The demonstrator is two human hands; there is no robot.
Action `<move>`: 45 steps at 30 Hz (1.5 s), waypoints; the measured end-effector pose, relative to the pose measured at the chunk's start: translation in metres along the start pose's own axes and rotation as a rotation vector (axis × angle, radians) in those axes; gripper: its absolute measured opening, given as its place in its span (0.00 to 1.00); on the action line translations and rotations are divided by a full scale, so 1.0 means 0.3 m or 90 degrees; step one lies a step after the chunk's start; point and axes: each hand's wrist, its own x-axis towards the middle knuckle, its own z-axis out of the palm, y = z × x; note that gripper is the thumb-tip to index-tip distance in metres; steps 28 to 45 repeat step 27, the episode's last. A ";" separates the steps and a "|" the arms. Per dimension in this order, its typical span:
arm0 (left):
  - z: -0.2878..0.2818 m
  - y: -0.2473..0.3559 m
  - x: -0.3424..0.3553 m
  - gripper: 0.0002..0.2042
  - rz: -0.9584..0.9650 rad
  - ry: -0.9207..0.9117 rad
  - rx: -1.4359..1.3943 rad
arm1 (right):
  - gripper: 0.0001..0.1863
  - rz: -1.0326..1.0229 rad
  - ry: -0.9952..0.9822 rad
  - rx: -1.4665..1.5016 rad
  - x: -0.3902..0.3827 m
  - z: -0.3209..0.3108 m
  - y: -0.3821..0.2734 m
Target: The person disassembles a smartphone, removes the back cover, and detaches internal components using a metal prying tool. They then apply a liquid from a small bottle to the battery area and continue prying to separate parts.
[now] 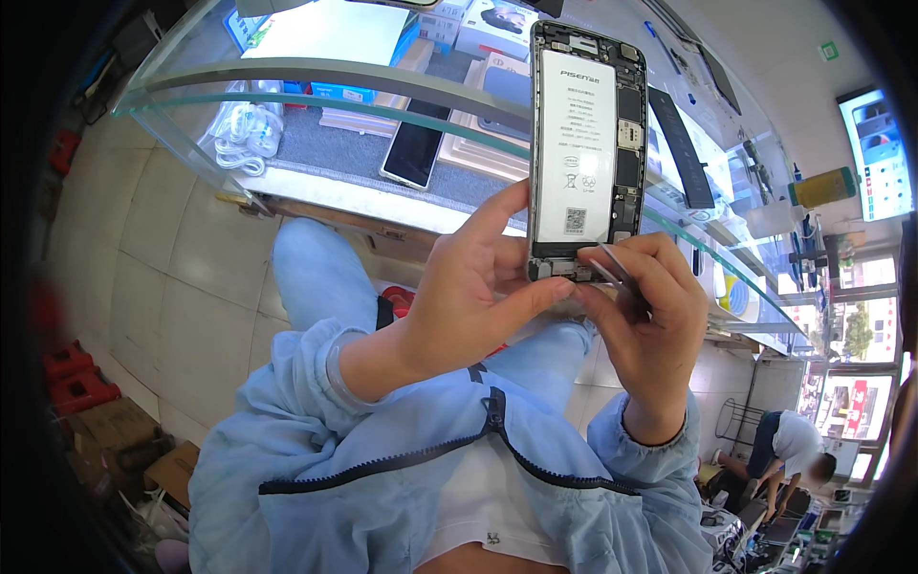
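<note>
An opened smartphone [628,96] stands upright before me, its back cover off. A long white battery [576,158] fills most of its inside, and a circuit board runs down its right side. My left hand [473,277] grips the lower left edge of the phone, thumb across the bottom. In my right hand [655,320], closed at the phone's lower right corner, are thin metal tweezers [612,267]. Their tips are near the lower end of the phone, below the battery; what they touch is too small to make out.
The glass counter [382,81] spans the far side, holding boxes, white cables [247,129] and another phone [414,148]. A black strip-like part [681,148] and a yellowish bottle [824,187] lie right of my hands. Another person [794,440] bends over at far right.
</note>
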 end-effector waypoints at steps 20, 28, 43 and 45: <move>0.017 -0.018 0.006 0.37 0.054 -0.009 0.000 | 0.18 0.017 0.018 0.000 -0.003 -0.011 0.003; 0.026 -0.056 0.007 0.39 0.065 0.000 -0.051 | 0.13 0.042 0.071 -0.019 0.003 0.018 0.003; 0.026 -0.056 0.007 0.39 0.065 0.000 -0.051 | 0.13 0.042 0.071 -0.019 0.003 0.018 0.003; 0.026 -0.056 0.007 0.39 0.065 0.000 -0.051 | 0.13 0.042 0.071 -0.019 0.003 0.018 0.003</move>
